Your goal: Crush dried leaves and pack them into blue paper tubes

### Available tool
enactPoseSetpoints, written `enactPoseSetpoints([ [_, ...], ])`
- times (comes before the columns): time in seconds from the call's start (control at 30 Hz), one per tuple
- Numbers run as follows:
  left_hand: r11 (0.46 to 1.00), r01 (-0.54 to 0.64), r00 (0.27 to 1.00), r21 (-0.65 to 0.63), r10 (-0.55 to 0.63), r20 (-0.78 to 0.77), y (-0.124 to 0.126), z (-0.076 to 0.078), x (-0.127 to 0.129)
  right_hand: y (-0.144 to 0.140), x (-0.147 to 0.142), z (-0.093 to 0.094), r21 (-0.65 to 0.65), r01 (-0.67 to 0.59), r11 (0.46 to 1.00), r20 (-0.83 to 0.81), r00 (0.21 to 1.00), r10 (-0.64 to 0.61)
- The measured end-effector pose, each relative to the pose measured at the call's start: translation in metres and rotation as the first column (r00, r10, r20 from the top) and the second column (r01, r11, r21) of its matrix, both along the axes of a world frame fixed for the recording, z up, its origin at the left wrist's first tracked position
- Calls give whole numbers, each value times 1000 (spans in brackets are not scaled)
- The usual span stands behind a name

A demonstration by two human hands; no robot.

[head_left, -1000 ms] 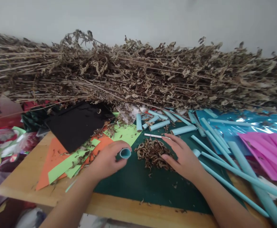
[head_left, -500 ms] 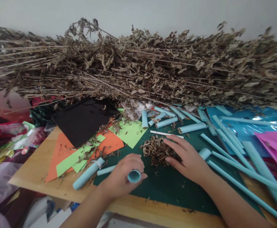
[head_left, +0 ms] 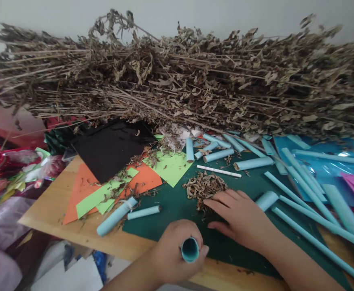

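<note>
Left hand (head_left: 172,254) fingers clenched around a short light-blue rolled paper tube (head_left: 190,249), open end up, at the near edge of the dark green cutting mat (head_left: 177,206). Right hand (head_left: 240,216) flat, fingers released, touching the crumbled dry-leaf pile (head_left: 205,186) mid-mat.

The left hand (head_left: 174,255) grips a rolled light-blue paper tube (head_left: 190,249); the right hand (head_left: 242,218) rests flat beside a small pile of crumbled dry brown leaves (head_left: 205,186).
</note>
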State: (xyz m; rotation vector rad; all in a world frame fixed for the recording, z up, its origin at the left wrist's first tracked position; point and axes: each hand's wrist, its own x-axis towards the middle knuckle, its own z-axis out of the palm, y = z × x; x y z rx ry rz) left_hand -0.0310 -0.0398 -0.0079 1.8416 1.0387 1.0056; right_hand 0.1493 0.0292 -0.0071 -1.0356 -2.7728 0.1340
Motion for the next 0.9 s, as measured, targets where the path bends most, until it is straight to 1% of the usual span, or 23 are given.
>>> enactPoseSetpoints([
  [0.1, 995, -52, 998, -89, 56, 37, 3, -2, -1, -2, -4, 0, -69, -7, 998, 10, 1000, 8],
  [0.17, 992, -49, 996, -115, 57, 64, 4, -2, -3, -2, -6, 0, -90, 20, 996, 20, 1000, -18],
  [0.23, 994, -47, 997, -103, 54, 58, 5, -2, -4, -1, -6, -2, -65, 126, 990, 41, 992, -123],
  [0.3, 994, -63, 998, -86, 65, 14, 5, -2, -4, -2, -7, -5, -34, 261, 965, 70, 964, -258],
  [0.37, 993, -78, 996, -86, 75, -40, 5, -1, -4, -3, -8, -8, -30, 344, 938, 93, 936, -340],
  [0.5, 997, -18, 993, -76, 8, -119, 8, 2, -3, -9, -17, -8, -40, 399, 916, 141, 910, -390],
  [0.57, 997, -16, 992, -79, 6, -129, 9, 2, -2, -11, -24, -7, -33, 446, 895, 172, 884, -434],
  [0.63, 995, -44, 993, -93, 34, -112, 9, -1, -2, -12, -32, -6, -30, 484, 875, 202, 860, -469],
  [0.7, 994, -57, 995, -93, 48, -89, 9, -4, -2, -11, -40, -4, -32, 496, 868, 225, 850, -477],
  [0.83, 998, -65, 998, -10, 65, -8, 4, -10, 1, -7, -48, -4, -32, 503, 864, 240, 843, -482],
  [0.9, 995, -91, 994, 34, 89, 56, 1, -12, 3, -6, -48, -5, -32, 512, 859, 245, 837, -490],
])
